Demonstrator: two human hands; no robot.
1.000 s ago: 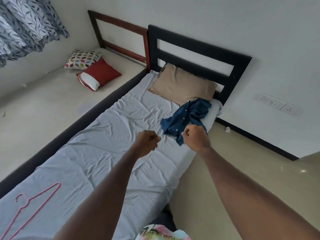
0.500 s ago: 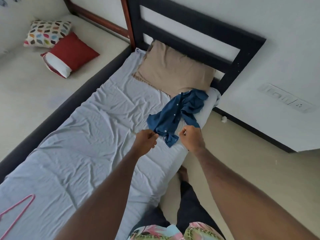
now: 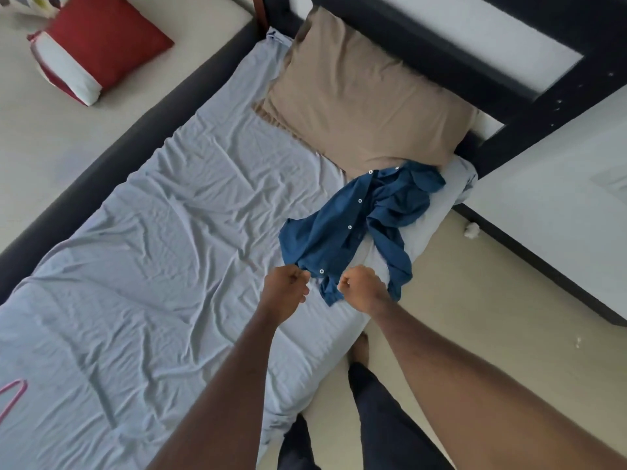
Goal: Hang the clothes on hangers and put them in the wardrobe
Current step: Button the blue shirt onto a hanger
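Both hands are curled at the near hem of the blue shirt [image 3: 356,225]: my left hand [image 3: 286,291] pinches its edge, while whether my right hand [image 3: 361,288] grips cloth I cannot tell. Under it spreads the bed [image 3: 152,232], then the tan pillow [image 3: 359,96] touching the shirt's collar end, then the pink hanger [image 3: 12,396] at the frame's left edge.

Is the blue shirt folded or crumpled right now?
Crumpled. The shirt lies unbuttoned and bunched on the sheet, its top edge lapping the pillow.
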